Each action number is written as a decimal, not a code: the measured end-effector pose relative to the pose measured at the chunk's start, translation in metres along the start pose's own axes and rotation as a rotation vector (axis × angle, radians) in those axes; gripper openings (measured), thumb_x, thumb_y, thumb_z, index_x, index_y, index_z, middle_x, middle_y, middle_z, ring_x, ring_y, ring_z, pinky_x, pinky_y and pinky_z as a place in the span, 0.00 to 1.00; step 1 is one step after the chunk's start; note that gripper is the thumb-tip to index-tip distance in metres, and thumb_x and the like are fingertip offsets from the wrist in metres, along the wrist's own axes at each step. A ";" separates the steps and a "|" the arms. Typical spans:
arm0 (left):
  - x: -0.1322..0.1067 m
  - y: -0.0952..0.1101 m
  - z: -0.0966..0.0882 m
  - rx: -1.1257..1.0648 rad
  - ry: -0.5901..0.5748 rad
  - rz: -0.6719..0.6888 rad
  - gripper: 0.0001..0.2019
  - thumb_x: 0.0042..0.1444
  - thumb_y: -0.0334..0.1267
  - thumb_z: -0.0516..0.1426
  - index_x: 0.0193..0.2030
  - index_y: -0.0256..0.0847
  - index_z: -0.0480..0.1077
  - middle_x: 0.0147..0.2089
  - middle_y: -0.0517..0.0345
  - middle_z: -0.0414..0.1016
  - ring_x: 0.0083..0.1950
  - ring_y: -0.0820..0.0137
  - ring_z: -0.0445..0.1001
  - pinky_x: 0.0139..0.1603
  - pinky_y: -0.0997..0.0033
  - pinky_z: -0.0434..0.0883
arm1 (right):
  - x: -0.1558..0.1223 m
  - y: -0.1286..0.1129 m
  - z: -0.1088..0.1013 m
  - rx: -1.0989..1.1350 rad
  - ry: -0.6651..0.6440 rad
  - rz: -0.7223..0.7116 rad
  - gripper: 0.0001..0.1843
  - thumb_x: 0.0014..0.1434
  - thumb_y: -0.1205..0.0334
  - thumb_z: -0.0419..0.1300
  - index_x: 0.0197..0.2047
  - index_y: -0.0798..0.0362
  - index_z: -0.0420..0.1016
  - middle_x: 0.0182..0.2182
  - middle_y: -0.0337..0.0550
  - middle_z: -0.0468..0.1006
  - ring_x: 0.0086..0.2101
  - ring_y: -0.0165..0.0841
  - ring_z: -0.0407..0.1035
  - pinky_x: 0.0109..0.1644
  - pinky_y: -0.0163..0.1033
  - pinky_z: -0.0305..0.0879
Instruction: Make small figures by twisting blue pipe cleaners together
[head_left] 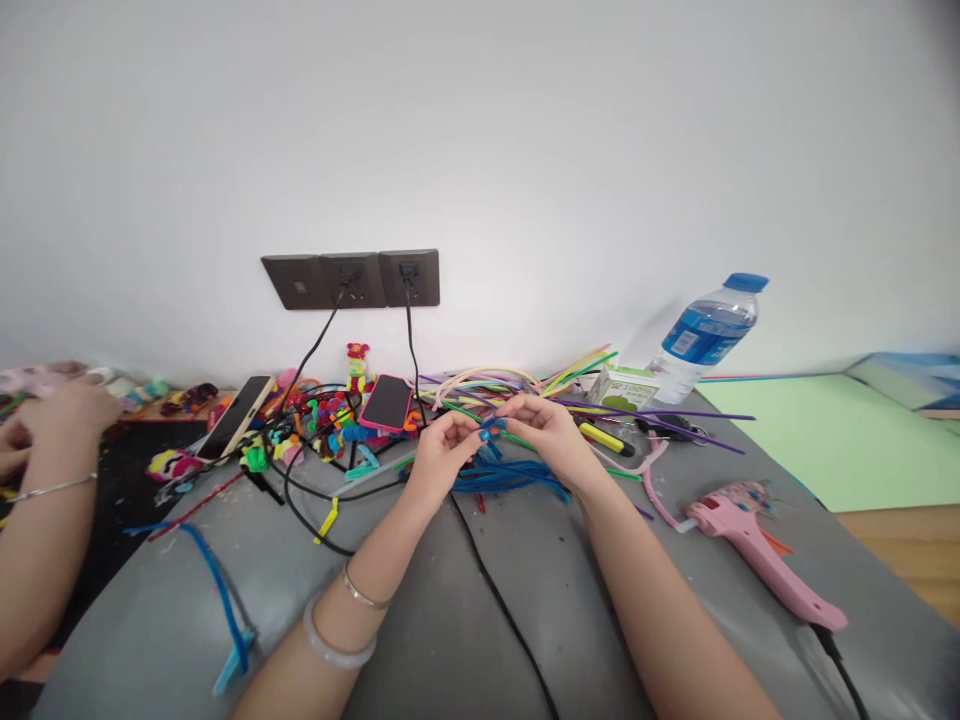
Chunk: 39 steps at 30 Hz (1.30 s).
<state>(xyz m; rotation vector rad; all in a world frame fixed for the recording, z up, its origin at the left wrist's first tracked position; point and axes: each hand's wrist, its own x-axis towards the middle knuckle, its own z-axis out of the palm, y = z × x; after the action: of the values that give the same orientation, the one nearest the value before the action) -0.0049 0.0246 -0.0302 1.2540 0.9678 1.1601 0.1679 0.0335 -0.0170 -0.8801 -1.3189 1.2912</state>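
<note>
Close together above the middle of the grey table, my left hand (446, 458) and my right hand (547, 438) pinch a small blue pipe cleaner (491, 424) between thumbs and fingertips. The fingers partly cover it, so its full shape is hidden. Just below my fingertips lies a bundle of blue pipe cleaners (517, 478). Behind my hands spreads a loose pile of pipe cleaners (487, 378) in pink, yellow, green and purple. A bent blue pipe cleaner (214, 570) rests at the front left, its lower end by a light blue piece (229, 672).
A pink glue gun (765, 550) lies at right, its cord running off the front. A water bottle (705, 335) leans by the wall near a small box (622, 388). Phones (386, 403), colourful pieces and black cables (495, 590) crowd the left. Another person's hands (64, 410) work far left.
</note>
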 end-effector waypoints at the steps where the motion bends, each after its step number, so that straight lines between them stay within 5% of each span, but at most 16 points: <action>1: 0.000 0.000 0.000 0.009 -0.008 0.003 0.15 0.47 0.46 0.65 0.33 0.38 0.69 0.26 0.62 0.70 0.27 0.75 0.68 0.27 0.77 0.65 | 0.000 0.000 0.000 -0.005 0.005 -0.004 0.12 0.49 0.54 0.70 0.32 0.52 0.77 0.30 0.40 0.80 0.33 0.32 0.74 0.43 0.41 0.71; 13: -0.002 0.003 0.000 -0.004 0.026 -0.002 0.14 0.48 0.47 0.64 0.34 0.39 0.70 0.28 0.58 0.75 0.32 0.69 0.76 0.25 0.77 0.66 | 0.000 0.000 0.004 -0.086 0.014 -0.076 0.13 0.50 0.53 0.70 0.31 0.52 0.77 0.30 0.42 0.79 0.33 0.33 0.74 0.42 0.41 0.72; 24: -0.002 0.008 0.001 -0.104 0.060 -0.066 0.16 0.44 0.45 0.68 0.35 0.37 0.75 0.32 0.52 0.81 0.39 0.61 0.81 0.33 0.72 0.70 | -0.001 -0.003 0.003 0.009 0.035 -0.018 0.14 0.51 0.50 0.70 0.33 0.52 0.77 0.31 0.42 0.80 0.33 0.34 0.75 0.43 0.42 0.72; 39: -0.003 0.010 0.002 -0.418 -0.048 -0.264 0.18 0.37 0.42 0.72 0.34 0.37 0.78 0.30 0.56 0.79 0.34 0.71 0.77 0.36 0.73 0.68 | -0.005 -0.010 0.006 0.177 -0.085 0.102 0.13 0.51 0.51 0.69 0.32 0.51 0.76 0.35 0.42 0.77 0.36 0.34 0.71 0.46 0.41 0.69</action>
<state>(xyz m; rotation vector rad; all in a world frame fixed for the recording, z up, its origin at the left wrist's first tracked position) -0.0048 0.0214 -0.0206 0.7906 0.7771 1.0513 0.1646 0.0262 -0.0075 -0.7834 -1.2160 1.5146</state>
